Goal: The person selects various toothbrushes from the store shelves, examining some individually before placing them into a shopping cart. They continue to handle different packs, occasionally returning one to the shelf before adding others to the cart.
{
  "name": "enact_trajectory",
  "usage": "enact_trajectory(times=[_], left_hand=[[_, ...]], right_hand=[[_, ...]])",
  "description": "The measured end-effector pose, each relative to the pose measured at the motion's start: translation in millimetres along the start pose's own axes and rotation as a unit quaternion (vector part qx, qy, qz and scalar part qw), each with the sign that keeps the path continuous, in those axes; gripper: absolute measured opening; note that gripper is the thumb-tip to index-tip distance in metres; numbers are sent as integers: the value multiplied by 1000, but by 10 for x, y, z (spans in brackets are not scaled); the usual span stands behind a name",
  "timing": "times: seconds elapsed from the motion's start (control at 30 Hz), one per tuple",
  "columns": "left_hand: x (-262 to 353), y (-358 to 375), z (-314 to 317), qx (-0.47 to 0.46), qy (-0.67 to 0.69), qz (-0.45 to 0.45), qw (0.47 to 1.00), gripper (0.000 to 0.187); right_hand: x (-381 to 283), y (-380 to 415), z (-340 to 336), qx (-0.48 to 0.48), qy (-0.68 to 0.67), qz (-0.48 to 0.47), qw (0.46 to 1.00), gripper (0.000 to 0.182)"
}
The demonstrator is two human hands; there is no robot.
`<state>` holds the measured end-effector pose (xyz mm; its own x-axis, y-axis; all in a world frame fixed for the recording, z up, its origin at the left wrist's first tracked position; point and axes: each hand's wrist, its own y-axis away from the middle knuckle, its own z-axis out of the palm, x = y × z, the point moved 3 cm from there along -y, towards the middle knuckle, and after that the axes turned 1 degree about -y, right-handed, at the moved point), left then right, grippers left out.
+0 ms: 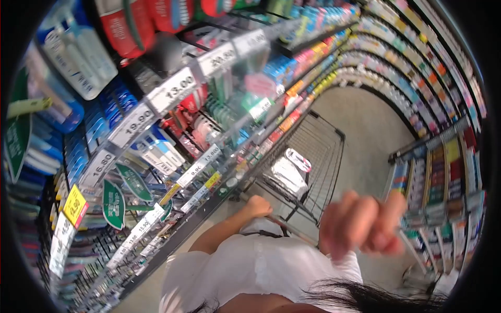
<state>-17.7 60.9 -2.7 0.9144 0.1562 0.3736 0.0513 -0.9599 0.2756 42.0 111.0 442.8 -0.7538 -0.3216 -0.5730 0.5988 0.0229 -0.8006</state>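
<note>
My left hand [259, 206] is closed around the handle bar [287, 225] of a wire shopping cart [327, 156]. Inside the cart lies a shiny silver-and-white package [288, 175]. My right hand [362, 223] is raised close to the camera, blurred, its fingers curled in and nothing visible in them. It overlaps the near right side of the cart in this view. Along my left stands a shelf rack whose price label strip [175, 88] runs past hanging packs, among them a blue-and-white blister pack [78, 52] and red packs [125, 28].
Green leaf-shaped tags [114, 204] and a yellow price tag [73, 206] stick out from the left rack. Grey floor [365, 115] curves ahead of the cart. Long stocked shelves [402, 57] line the far side, and another rack [438, 177] stands at the right.
</note>
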Motion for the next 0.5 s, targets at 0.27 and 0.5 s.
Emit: enact_trajectory(times=[0.27, 0.5], left_hand=[[70, 92, -87, -6, -14, 31, 999, 38], [57, 198, -50, 29, -5, 34, 999, 41]], right_hand=[[-977, 336, 807, 11, 13, -72, 997, 8], [-959, 283, 1205, -115, 62, -135, 982, 5]])
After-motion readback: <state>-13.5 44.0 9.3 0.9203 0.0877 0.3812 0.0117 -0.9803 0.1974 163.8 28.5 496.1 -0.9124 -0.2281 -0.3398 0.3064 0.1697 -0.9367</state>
